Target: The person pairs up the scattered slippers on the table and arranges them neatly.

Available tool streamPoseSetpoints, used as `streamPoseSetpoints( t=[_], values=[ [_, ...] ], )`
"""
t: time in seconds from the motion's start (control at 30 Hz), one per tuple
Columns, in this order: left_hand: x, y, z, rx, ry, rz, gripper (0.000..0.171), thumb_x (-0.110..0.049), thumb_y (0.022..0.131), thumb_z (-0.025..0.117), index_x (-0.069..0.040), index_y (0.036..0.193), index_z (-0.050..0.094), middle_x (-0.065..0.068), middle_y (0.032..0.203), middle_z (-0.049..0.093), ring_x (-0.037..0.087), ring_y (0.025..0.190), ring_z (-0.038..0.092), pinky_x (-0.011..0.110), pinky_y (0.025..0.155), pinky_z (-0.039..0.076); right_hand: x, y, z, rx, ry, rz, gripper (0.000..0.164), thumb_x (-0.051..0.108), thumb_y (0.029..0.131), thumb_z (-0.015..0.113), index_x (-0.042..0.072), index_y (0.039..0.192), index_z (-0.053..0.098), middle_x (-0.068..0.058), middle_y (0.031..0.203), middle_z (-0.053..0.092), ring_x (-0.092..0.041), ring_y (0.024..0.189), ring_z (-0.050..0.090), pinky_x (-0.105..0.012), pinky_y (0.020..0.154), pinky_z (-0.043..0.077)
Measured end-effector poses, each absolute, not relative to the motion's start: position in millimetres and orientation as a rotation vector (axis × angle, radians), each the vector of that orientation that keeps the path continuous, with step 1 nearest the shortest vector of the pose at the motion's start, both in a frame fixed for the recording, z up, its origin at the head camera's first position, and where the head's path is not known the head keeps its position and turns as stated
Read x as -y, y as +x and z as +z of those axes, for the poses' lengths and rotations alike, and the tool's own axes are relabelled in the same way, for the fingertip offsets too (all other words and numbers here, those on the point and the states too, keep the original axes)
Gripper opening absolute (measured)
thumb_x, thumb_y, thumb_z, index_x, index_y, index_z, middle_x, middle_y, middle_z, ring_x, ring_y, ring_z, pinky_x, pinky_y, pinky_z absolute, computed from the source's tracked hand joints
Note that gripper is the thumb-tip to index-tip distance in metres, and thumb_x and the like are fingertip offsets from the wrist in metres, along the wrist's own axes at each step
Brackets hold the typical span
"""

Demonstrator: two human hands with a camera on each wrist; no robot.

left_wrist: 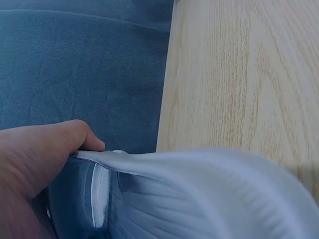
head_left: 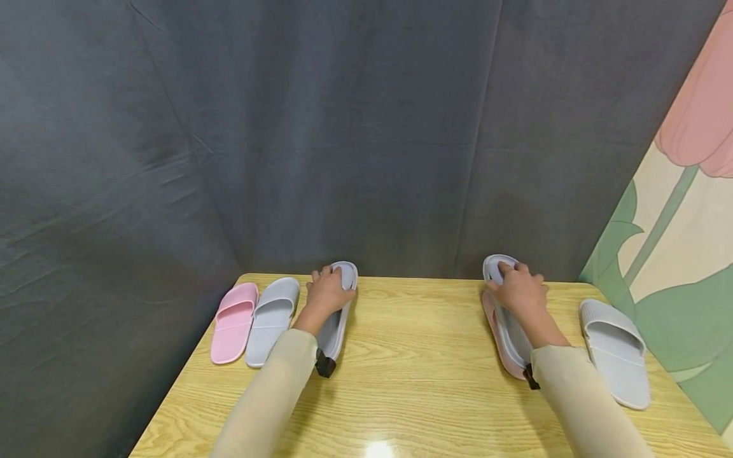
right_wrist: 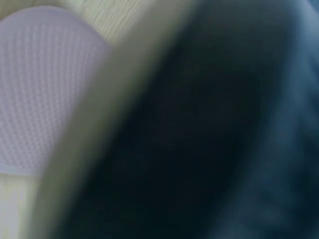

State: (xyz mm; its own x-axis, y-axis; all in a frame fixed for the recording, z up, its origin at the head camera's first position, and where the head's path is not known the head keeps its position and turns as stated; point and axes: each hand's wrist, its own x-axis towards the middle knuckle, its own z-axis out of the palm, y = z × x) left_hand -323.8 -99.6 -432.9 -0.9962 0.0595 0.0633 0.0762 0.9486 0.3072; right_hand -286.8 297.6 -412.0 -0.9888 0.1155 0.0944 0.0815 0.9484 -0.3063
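Note:
My left hand (head_left: 326, 294) grips a grey slipper (head_left: 340, 331) near the back edge of the table. In the left wrist view the thumb (left_wrist: 65, 137) presses on the rim of this grey slipper (left_wrist: 219, 184), whose inside looks ribbed. Farther right, my right hand (head_left: 522, 294) holds another grey slipper (head_left: 515, 340) by its far end. Under that one a pink slipper (head_left: 498, 334) shows along the left side. A dark blurred shape fills most of the right wrist view, beside a lavender textured slipper end (right_wrist: 45, 89).
Left of my left hand, a pink slipper (head_left: 233, 327) and a grey slipper (head_left: 272, 324) lie side by side. One more grey slipper (head_left: 621, 359) lies at the right edge of the wooden table (head_left: 418, 356). A dark curtain (head_left: 366, 140) hangs behind.

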Motion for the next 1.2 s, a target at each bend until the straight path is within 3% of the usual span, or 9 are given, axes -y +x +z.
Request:
streamPoseSetpoints(
  t=[1.2],
  values=[
    [76.6,-324.2,-438.0,3.045,-0.131,-0.592,0.074,-0.042,0.091,0.07,-0.002,0.149,0.047,0.022,0.154,0.04,0.048,0.137,0.036,0.065,0.101,0.039,-256.3,-294.8,-412.0,2.97,-0.106,0.444,0.062,0.037,0.097,0.054,0.003,0.148,0.045,-0.037,0.145,0.039,-0.068,0.11,0.045,-0.072,0.089,0.04]
  ],
)
